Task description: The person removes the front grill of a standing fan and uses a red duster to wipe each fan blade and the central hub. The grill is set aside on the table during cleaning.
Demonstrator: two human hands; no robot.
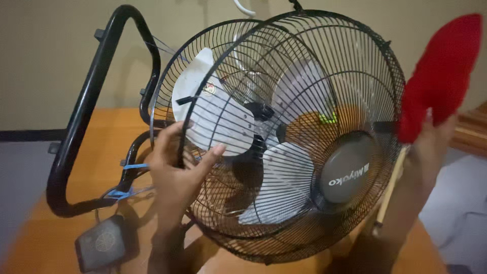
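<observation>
Left hand (175, 170) clamped on the rim of the black wire fan guard (299, 137), fan tilted on the wooden table (106, 132), right hand (431, 147) closed around a red cloth (441, 76), 3 white blades (284, 182) behind the mesh, black tubular stand (81, 116) at left.

The round black wire fan cage (284, 137) looks like thin painted metal, slightly glossy. Its pale translucent blades (284, 177) seem smooth plastic. The black tubular stand (86, 111) has a satin sheen. The orange-brown wooden surface (111, 132) is smooth. The red cloth (441, 76) looks matt.
</observation>
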